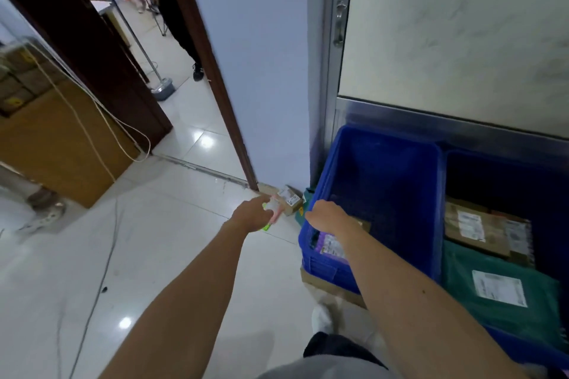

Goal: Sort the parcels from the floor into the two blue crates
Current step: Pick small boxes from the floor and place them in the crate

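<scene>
My left hand (257, 215) reaches toward the wall's foot and pinches a small, blurred pink, white and green packet (274, 217). Just beyond it a small cardboard parcel (289, 198) with a white label lies on the floor, next to a green parcel (303, 208) wedged against the left blue crate (385, 163). My right hand (328, 218) hangs over that crate's near-left rim, and I see nothing in it. Below it lies a purple parcel (331, 248). The right blue crate (505, 169) holds brown boxes (477, 231) and a green mailer bag (498, 286).
Both crates stand against a metal-framed door (446, 40). A flat cardboard piece (326, 284) sticks out under the left crate. An open doorway (184, 108) leads left, with a mop and a person's leg beyond. A large carton (61, 148) and cables lie at left.
</scene>
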